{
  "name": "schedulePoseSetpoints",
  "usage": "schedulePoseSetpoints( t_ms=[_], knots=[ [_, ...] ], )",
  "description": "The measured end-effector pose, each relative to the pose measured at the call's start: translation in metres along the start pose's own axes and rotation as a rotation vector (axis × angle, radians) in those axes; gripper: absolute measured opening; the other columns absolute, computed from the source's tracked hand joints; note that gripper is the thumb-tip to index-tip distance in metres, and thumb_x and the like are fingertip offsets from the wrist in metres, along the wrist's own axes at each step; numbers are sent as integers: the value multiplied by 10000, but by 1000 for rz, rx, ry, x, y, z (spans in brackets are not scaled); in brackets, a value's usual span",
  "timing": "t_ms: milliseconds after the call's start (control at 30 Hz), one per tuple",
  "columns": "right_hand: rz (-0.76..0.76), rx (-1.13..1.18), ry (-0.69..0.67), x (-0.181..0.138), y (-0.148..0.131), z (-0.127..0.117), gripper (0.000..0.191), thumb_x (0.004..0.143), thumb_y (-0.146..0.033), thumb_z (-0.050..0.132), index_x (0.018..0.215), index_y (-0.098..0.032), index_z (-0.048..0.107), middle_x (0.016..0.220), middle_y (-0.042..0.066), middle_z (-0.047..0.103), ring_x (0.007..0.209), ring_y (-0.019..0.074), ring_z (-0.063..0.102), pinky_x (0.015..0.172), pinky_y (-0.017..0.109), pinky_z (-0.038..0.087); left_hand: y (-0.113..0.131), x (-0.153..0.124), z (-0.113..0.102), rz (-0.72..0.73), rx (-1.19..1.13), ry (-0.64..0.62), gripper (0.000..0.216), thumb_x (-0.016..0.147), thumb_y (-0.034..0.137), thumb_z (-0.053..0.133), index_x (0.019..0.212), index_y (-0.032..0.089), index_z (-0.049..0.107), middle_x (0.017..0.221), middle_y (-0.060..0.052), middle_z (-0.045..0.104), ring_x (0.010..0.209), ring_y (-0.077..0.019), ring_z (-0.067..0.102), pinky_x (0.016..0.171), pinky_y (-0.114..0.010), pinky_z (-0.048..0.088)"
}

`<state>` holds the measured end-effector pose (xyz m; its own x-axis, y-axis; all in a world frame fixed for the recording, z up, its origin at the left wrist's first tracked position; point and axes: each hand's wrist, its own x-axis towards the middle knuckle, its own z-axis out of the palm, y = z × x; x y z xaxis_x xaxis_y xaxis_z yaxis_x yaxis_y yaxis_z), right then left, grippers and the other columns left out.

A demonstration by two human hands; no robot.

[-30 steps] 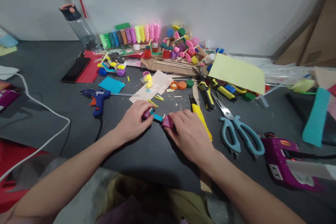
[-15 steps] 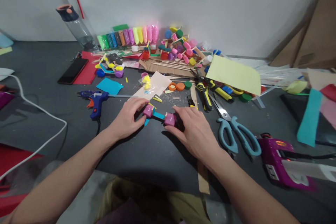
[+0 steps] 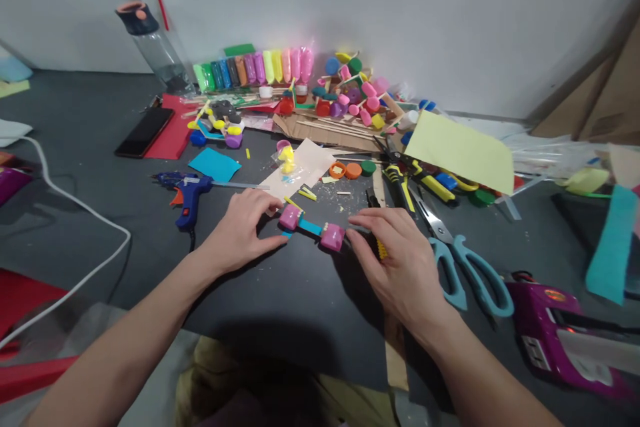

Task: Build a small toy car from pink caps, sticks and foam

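Observation:
A small craft piece lies on the dark table between my hands: a blue strip (image 3: pixel 311 228) joining two glossy purple blocks, a left block (image 3: pixel 289 217) and a right block (image 3: pixel 332 237), each with small pale dots along its edge. My left hand (image 3: pixel 245 230) rests beside the left block, thumb and fingers spread to either side, the thumb tip close to the blue strip's end; whether it touches is unclear. Just right of the other block hovers my right hand (image 3: pixel 397 257), thumb and forefinger slightly apart, holding nothing. Thin yellow strips (image 3: pixel 307 193) lie behind the piece.
A blue glue gun (image 3: pixel 189 203) lies left, its cord running down. Scissors (image 3: pixel 480 277), pliers (image 3: pixel 400 187) and a purple tape dispenser (image 3: pixel 560 327) lie right. Behind are bottle caps (image 3: pixel 353 169), clay packets (image 3: pixel 260 68) and a water bottle (image 3: pixel 155 47).
My right hand has drawn back to the right, off the right purple block. My left hand's fingers have loosened around the left block. The view has shifted slightly.

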<state>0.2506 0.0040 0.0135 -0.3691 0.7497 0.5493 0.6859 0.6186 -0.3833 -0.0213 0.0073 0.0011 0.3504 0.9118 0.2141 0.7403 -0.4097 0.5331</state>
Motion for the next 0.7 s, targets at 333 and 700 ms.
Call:
schedulePoseSetpoints(
  t_ms=[333, 700],
  knots=[
    [40, 159, 54, 2, -6, -5, 140, 978, -126, 567, 881, -223, 596, 856, 52, 671, 798, 196, 637, 722, 346, 515, 3, 4, 2, -53, -100, 339, 138, 961, 250, 544, 826, 226, 554, 871, -31, 644, 885, -206, 609, 843, -377, 485],
    [105, 303, 293, -1, -16, -29, 133, 964, -156, 596, 1039, -255, 644, 853, 34, 663, 724, 187, 639, 651, 346, 521, 27, 1, -8, 23, -321, 778, 240, 924, 256, 622, 1163, 276, 612, 1060, -34, 653, 1027, -196, 630, 979, -397, 497]
  ],
)
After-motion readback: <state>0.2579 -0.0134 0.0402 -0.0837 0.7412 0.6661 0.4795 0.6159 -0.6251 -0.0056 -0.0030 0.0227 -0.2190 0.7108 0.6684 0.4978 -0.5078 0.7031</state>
